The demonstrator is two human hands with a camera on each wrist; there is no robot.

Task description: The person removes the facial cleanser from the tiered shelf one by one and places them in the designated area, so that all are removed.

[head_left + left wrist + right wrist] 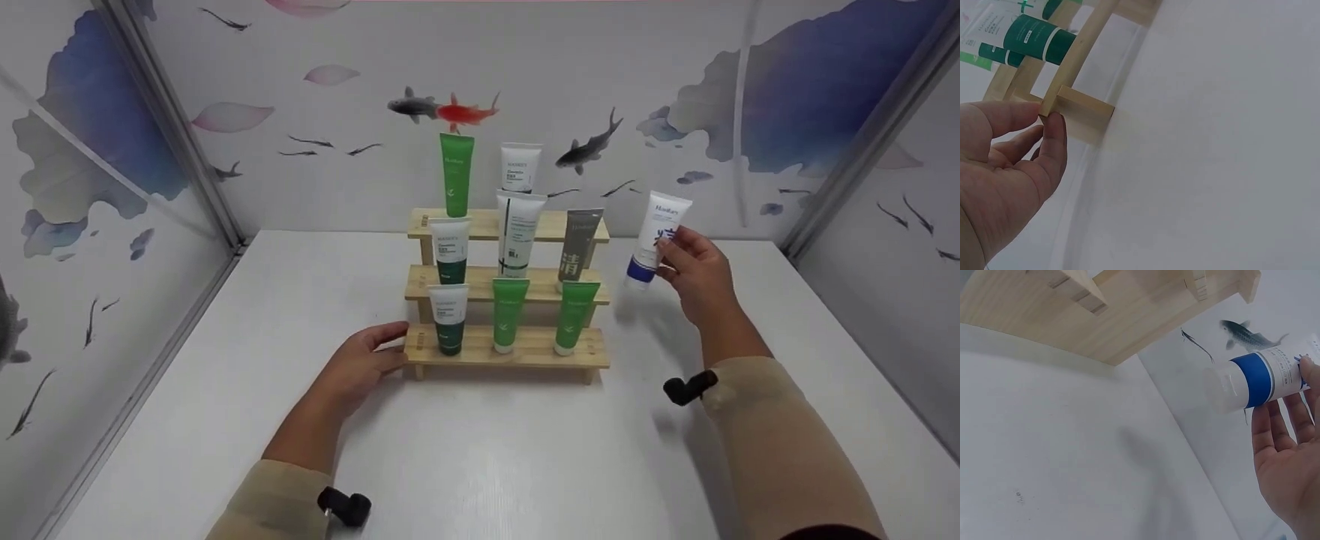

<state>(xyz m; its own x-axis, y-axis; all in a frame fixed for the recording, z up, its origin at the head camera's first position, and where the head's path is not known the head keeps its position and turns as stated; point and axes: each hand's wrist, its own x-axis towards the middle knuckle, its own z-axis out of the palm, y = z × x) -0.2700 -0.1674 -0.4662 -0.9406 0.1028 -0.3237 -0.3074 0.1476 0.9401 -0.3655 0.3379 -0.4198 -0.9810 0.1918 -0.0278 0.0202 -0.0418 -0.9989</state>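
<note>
The left hand [365, 366] pinches the left end of the wooden rack [541, 349], its thumb and fingers at the edge of the lowest shelf. The right hand [703, 274] grasps a white tube with a blue band [661, 217], thumb across the front and fingers behind; the tube is held up off the counter [480, 450], cap end down and tilted, its top leaning right. The rack stands to the left of this hand, apart from the held tube.

Just right of the left hand, the lowest shelf bears a white and dark green tube [450, 319]; farther along, toward the right hand, stand a green tube [510, 315] and then a second green tube [576, 319]. One step above the left hand, the middle shelf carries another white and dark green tube [450, 251], then a white tube with a dark stripe [521, 234], and, on the side toward the right hand, a grey tube [579, 244]. On the top shelf, higher and farther back from the left hand, a tall green tube [457, 172] and a plain white tube [520, 166] stand upright. Beyond both hands rises a wall [525, 67] decorated with fish
</note>
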